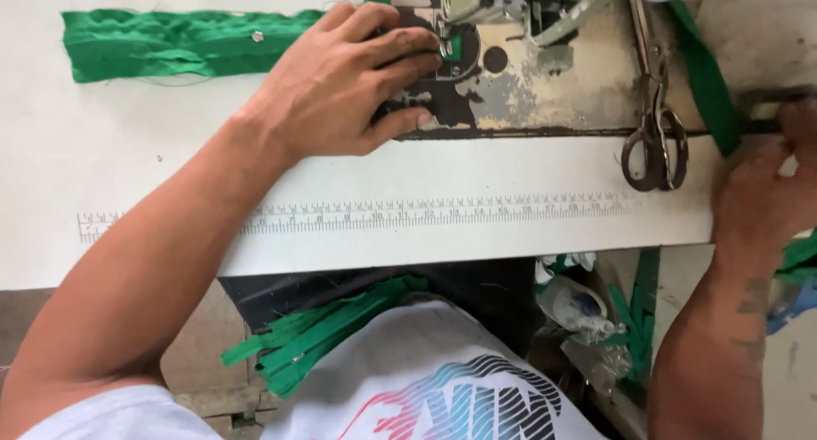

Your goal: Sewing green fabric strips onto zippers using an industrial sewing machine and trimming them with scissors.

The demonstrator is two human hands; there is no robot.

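Nearest camera: white printed T-shirt [442,397] of the person, with a bundle of loose green fabric strips [315,334] lying across the lap, just under the table edge.

Head view, one view only:

- Left hand [349,82] lies flat, palm down, fingers [400,44] spread and extended to the right. Fingertips press on the worn metal sewing machine bed [545,91] right at the presser foot [451,47]. Not a closed grip; it pins material down rather than holding it.
- Small bit of green cloth shows under the foot, touching the left fingertips. Sewn green fabric band [183,42] trails away to the left behind the hand, long axis left-right, parallel to the table's front edge.
- Right hand [766,193] sits at the far right table edge, fingers curled; a green ribbon strip [702,74] runs diagonally from the machine head down to it. Looks closed on the strip, but the hand is blurred and partly cut off, so can't tell for sure.
- Steel scissors [654,134] lie closed on the bed between the hands, blades pointing away, nearer the right hand, untouched.
- White table top [128,176] has a printed ruler scale [425,212] along the front.

Key relation: needle point is at the left fingertips; right hand is well apart from it.
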